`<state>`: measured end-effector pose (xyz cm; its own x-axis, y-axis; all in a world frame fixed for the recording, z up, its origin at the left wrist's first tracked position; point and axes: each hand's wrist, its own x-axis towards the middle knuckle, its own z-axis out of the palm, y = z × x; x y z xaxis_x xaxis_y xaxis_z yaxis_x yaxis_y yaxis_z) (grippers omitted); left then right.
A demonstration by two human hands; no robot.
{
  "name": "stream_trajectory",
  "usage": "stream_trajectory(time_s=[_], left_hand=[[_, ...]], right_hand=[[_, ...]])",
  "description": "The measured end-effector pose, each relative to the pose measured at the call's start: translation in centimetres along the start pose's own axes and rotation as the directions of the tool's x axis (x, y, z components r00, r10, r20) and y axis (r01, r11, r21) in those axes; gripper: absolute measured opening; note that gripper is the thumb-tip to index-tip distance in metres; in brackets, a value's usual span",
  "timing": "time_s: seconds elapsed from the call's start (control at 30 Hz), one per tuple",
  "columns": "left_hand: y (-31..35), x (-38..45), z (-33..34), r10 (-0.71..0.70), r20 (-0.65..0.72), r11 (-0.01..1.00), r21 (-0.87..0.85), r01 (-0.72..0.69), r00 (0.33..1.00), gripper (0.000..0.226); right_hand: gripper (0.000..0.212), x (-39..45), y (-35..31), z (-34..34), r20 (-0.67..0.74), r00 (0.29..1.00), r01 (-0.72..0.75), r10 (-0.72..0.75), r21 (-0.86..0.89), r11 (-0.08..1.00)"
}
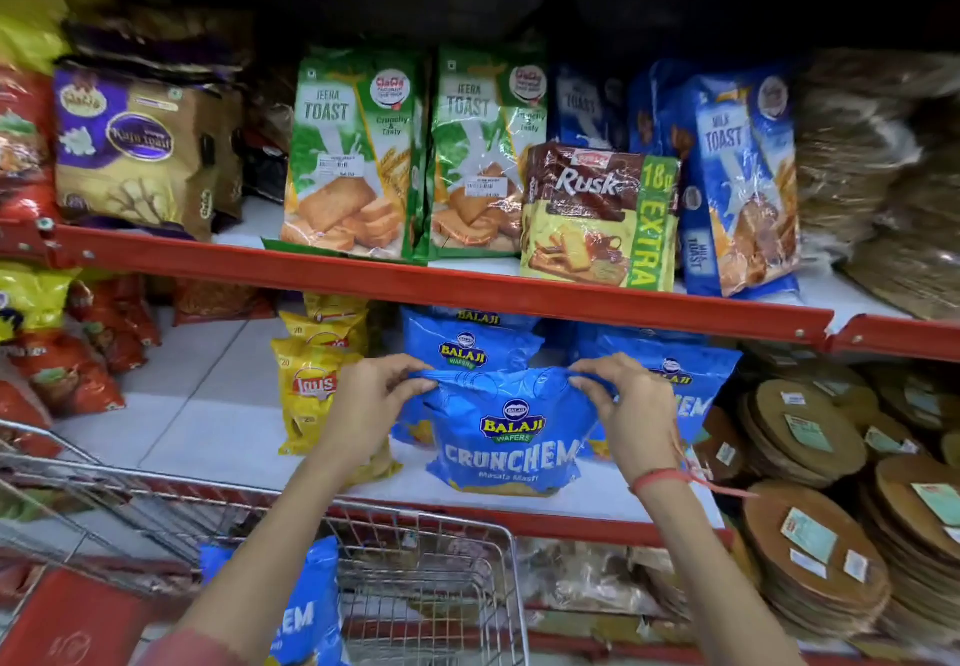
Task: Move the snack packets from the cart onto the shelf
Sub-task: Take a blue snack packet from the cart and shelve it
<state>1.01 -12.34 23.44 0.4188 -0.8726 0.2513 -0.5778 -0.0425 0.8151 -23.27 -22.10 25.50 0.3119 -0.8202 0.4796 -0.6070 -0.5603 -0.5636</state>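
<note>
A blue Balaji Crunchem packet stands upright at the front of the middle shelf. My left hand pinches its top left corner and my right hand pinches its top right corner. More blue Balaji packets stand behind it, and another is to its right. Below, the wire cart holds one more blue Crunchem packet, partly hidden by my left forearm.
Yellow Lays packets stand just left of the held packet, red packets farther left. Stacks of round brown discs fill the right side. The upper shelf, with its red edge, carries toast and rusk packs.
</note>
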Motion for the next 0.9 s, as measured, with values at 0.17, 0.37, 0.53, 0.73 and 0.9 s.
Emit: stream_trajectory(time_s=[0.17,0.37,0.53,0.73,0.9], left_hand=[[-0.9,1.7,2.2,-0.027,0.048,0.988,0.155,0.019,0.998,0.015],[-2.4,2.7,2.8,-0.032,0.085,0.964,0.264,0.008,0.996,0.02],[-2.2,2.8,2.3,0.016,0.076,0.979,0.203,-0.031,0.997,0.029],[-3.4,-1.0,0.4,0.23,-0.053,0.935,0.288,-0.206,0.972,0.03],[-7.4,-4.6,-1.8,0.165,-0.068,0.97,0.192,-0.149,0.984,0.023]], right_hand=[[0.011,0.7,3.2,3.0,0.098,0.988,-0.12,0.119,0.002,0.993],[0.015,1.6,4.2,5.3,0.154,0.976,-0.144,0.151,-0.054,0.988],[0.022,1.0,2.3,5.7,0.121,0.993,0.012,0.008,-0.165,0.986],[0.012,-2.5,-1.0,8.1,-0.044,0.975,0.208,-0.216,-0.148,0.967],[0.01,-6.1,-3.9,12.3,0.082,0.965,0.25,-0.249,0.0,0.968]])
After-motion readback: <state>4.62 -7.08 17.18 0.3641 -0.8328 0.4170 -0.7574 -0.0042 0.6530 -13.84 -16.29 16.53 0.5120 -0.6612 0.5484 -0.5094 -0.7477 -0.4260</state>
